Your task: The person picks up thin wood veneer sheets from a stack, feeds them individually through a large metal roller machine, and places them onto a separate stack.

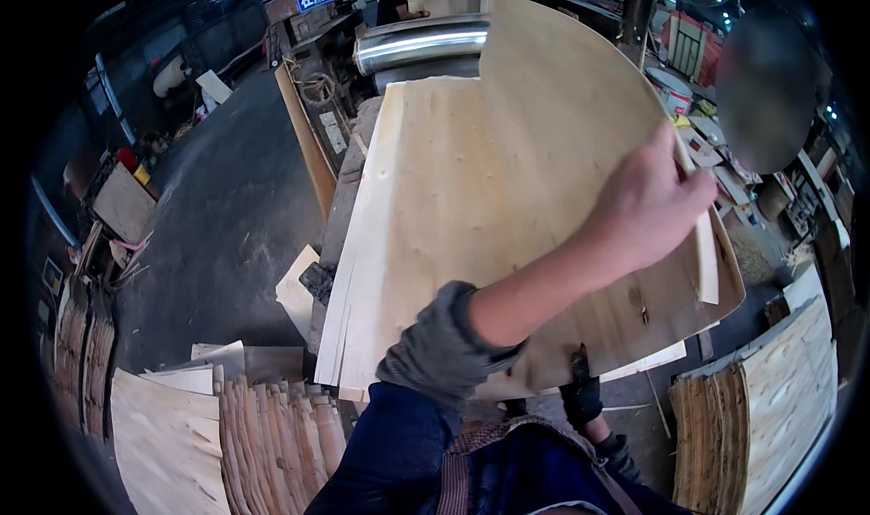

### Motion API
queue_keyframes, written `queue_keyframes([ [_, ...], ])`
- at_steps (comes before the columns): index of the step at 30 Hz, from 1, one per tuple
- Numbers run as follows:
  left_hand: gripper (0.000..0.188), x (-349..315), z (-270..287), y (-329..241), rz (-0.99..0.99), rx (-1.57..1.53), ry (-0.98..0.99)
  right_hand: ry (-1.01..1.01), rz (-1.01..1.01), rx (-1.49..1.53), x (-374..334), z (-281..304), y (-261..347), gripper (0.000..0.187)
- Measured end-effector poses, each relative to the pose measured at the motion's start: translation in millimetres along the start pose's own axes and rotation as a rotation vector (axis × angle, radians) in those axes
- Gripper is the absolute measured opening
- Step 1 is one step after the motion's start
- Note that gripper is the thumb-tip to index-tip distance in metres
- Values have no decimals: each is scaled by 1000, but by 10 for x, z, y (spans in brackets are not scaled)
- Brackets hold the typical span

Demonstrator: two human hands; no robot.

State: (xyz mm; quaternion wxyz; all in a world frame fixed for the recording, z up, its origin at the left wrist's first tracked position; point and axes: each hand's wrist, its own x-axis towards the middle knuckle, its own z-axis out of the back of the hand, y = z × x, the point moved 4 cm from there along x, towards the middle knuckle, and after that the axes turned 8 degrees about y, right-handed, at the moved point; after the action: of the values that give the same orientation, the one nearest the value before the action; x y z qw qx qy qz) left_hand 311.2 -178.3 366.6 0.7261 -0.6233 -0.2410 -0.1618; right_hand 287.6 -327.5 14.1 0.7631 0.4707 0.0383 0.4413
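Veneer sheet [562, 175] gripped at its right edge — left arm reaching right across.
Left to right: two veneer bundles [97, 361] far left, then a wide stretch of dark floor [213, 216] up to the bench side, and one veneer stack [237, 433] at lower left. One shiny metal roller [421, 45] sits at the far end, its right end hidden by the sheet, which lies mid-view over flat pale veneers [362, 306] and curves up on its right. Right hand [583, 397], dark-gloved, is at the near edge; can't tell how firmly it grips. Left hand [648, 202], bare, wrist bent, has thumb and fingers closed on the right edge — with floor between there and one lower-right stack [752, 415].
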Motion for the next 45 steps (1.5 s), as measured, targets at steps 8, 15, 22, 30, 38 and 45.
queue_keyframes([
  [8, 62, -1566, 952, 1749, 612, 912, -3, 115, -62, -222, -45, 22, -132, 65],
  [15, 59, -3604, 1705, 2320, 1171, 1220, -139, 185, 115, -128, -114, -43, -345, 63],
  [22, 56, -3356, 1941, 2421, 1242, 1148, -194, 310, -173, 704, 643, -245, -593, 47],
  [30, 65, -3446, 2222, 2132, 814, 799, -655, 113, -510, 1536, 2603, -671, -942, 36],
  [38, 71, -3551, 1532, 2321, 1232, 1050, -280, 107, -544, 1873, 3609, -1284, -998, 33],
  [45, 66, -3485, 1499, 2321, 1241, 1034, -291, 219, -419, 1716, 3095, -1546, -1209, 14],
])
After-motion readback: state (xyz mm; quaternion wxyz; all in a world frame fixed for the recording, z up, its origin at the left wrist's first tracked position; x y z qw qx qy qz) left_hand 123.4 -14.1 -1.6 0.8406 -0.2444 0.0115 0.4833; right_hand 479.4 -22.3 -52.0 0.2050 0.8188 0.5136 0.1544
